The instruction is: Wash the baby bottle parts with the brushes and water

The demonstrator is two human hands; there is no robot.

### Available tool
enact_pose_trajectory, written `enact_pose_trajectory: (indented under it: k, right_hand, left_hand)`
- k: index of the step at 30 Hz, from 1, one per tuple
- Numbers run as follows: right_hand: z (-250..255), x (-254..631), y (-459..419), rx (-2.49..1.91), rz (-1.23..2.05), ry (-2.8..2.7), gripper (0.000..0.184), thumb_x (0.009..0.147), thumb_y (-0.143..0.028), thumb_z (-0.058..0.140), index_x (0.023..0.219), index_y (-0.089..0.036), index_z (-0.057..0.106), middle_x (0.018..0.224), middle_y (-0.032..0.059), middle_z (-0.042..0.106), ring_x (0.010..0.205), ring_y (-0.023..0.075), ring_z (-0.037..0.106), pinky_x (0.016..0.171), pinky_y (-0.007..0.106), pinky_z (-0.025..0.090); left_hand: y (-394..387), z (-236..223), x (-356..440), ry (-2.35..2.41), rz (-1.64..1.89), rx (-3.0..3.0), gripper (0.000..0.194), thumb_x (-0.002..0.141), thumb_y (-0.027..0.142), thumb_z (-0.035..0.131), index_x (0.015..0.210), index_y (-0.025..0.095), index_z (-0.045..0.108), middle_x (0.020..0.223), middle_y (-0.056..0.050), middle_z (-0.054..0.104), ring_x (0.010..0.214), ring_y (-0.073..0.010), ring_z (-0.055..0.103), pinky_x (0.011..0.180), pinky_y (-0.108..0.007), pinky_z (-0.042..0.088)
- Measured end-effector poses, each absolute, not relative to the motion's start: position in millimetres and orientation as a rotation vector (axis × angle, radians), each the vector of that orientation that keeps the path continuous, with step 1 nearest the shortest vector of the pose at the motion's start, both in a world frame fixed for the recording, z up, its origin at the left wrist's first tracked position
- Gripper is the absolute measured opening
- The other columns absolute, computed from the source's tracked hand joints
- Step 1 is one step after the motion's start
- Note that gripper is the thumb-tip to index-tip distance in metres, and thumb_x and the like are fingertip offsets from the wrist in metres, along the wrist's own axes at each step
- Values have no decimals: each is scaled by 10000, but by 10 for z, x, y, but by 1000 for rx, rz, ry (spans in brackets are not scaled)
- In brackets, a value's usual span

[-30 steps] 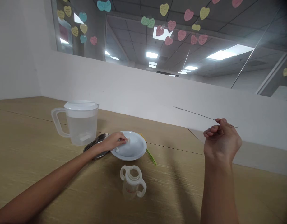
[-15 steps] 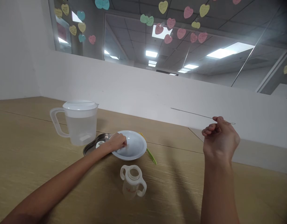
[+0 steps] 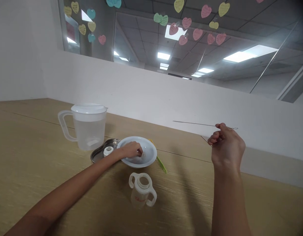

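My left hand point(image 3: 133, 149) reaches into a white bowl point(image 3: 151, 152), its fingers pinched together near the bottom. A small clear something seems to be at the fingertips, too faint to name. Raised at the right, my right hand point(image 3: 227, 144) grips a thin metal wire with a looped end point(image 3: 193, 123), pinched between thumb and fingers. The wire points left, nearly level. In front of the bowl stands a clear baby bottle with two handles point(image 3: 139, 195), its top uncovered.
Behind my left forearm, a metal tray point(image 3: 97, 155) holds a white ring-shaped cap point(image 3: 108, 150). A lidded plastic pitcher point(image 3: 89, 129) stands at the left. A green and yellow strip-like utensil point(image 3: 161, 164) lies right of the bowl. A white wall point(image 3: 141, 88) rises behind the table.
My left hand has shifted right and deeper into the bowl, uncovering more of the white cap. My right hand has moved slightly left with the wire, which is now more level.
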State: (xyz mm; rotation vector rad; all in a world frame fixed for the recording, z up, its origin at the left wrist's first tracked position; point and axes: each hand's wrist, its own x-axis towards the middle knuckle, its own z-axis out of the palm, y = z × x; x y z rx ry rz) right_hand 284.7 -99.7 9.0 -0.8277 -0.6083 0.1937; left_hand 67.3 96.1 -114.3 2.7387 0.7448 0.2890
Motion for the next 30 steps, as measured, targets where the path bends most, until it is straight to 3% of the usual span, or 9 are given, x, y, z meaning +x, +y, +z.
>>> enact_pose_trajectory:
  k: [6,12,17,25,30]
  right_hand:
    - [72,2787,-959,-904,183,-695,176,624,-238,690,564,-135,560,694,7,557,419,44,414,338,196,302]
    - [66,2784,-946,-924,167,-707,204,620,-266,700,555,-139,554,684,10,563,416,46,419,336,195,314]
    - [69,2781,-946,-930,160,-703,198,619,-265,701,564,-138,559,712,17,573,424,45,421,334,192,317]
    - [58,2791,-951,-937,169,-707,186,624,-273,705,592,-137,583,674,12,560,438,51,426,340,190,323]
    - [49,2806,-939,-934,161,-708,185,621,-275,710,593,-138,589,672,13,565,436,53,427,336,193,319]
  left_hand:
    - [881,-932,622,551,386,2588,185,755,227,579,867,153,705,874,-34,707,800,-149,623,730,-193,416]
    - [834,-715,499,447,454,2282,242,755,311,573,838,110,680,882,-58,691,822,-176,610,708,-223,437]
    - [757,-563,449,474,665,2041,291,719,346,618,909,131,664,938,-51,682,889,-192,601,787,-267,444]
    - [811,-589,452,608,940,1884,287,625,354,705,800,136,639,833,-53,682,840,-192,619,803,-313,469]
    - [876,-626,441,622,958,1871,315,643,359,688,863,136,650,903,-67,682,896,-208,607,844,-333,447]
